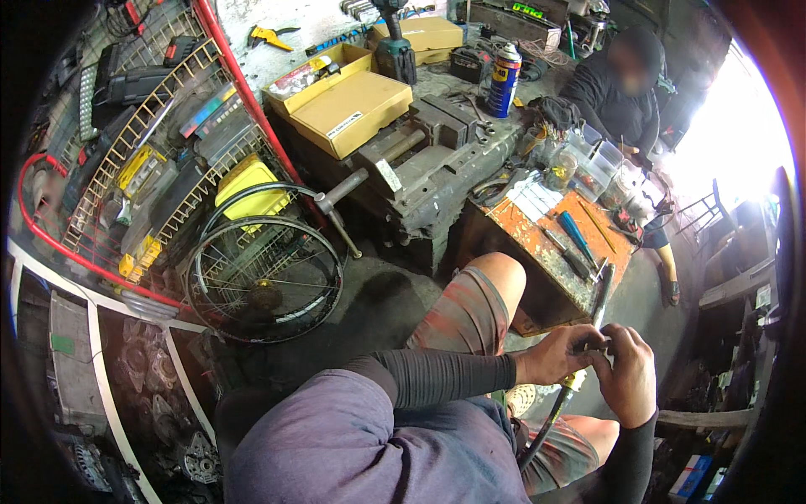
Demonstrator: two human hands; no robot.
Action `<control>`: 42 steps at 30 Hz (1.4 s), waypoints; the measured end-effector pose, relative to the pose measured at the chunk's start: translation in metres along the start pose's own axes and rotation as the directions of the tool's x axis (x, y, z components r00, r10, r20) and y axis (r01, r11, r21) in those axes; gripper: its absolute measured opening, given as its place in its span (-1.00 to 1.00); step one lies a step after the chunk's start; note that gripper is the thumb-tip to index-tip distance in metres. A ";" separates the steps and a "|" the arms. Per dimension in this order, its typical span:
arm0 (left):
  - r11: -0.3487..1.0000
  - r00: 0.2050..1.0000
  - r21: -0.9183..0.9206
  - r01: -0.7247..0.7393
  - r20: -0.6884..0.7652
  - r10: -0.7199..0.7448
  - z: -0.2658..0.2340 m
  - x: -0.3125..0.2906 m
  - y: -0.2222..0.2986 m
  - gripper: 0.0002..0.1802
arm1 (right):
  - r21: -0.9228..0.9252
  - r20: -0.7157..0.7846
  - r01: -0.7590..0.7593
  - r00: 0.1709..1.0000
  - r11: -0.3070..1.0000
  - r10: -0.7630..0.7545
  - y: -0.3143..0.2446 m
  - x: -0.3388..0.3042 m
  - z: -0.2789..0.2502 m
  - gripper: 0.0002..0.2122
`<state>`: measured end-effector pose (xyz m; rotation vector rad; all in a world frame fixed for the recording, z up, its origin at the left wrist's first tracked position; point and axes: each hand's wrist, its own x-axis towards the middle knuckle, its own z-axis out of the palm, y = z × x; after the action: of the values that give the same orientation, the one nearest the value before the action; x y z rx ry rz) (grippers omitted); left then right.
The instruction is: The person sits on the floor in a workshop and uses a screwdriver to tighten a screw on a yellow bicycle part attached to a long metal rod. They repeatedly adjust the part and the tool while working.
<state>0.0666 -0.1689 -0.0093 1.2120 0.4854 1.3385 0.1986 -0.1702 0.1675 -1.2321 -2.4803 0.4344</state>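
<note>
A seated person bent over a rust-stained orange desk (537, 244) in a crowded workshop, both hands closed on a slim metal tool (602, 296) that ended in a yellow fitting (573, 382) and a dark hose (546, 428). The left hand (558, 353) was wrapped around the shaft just above the fitting; the right hand (628, 374) curled against it from the other side, fingers (611, 343) pinched tight at the same spot, none of them spread. The tool stood close to the desk's near edge, above the person's knee, its tip level with loose hand tools (575, 244) on the desk top. The hose, hanging free over the lap, could probably snag or kink if pulled, and a slip of the pinched fingers might send the tip against the desk's clutter. A bicycle wheel (264, 277) leaned nearby; a second person (625, 92) worked beyond.
</note>
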 end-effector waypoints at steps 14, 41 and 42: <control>0.987 0.995 0.122 0.101 -0.017 -0.100 -0.004 0.001 0.013 -0.66 | -0.076 0.024 0.041 0.999 0.996 -0.039 0.022 -0.005 0.005 -0.85; 1.000 0.999 -0.010 -0.011 0.046 0.011 -0.011 -0.009 -0.002 -0.64 | -0.023 0.043 0.253 0.967 0.967 -0.252 0.014 -0.006 -0.009 -0.63; 0.998 0.998 0.063 0.028 0.047 -0.031 -0.017 -0.010 -0.003 -0.67 | -0.086 0.058 0.254 0.967 0.963 -0.250 0.019 -0.011 -0.007 -0.59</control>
<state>0.0512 -0.1705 -0.0216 1.2809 0.5125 1.2751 0.2209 -0.1671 0.1640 -0.9285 -2.6780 0.2857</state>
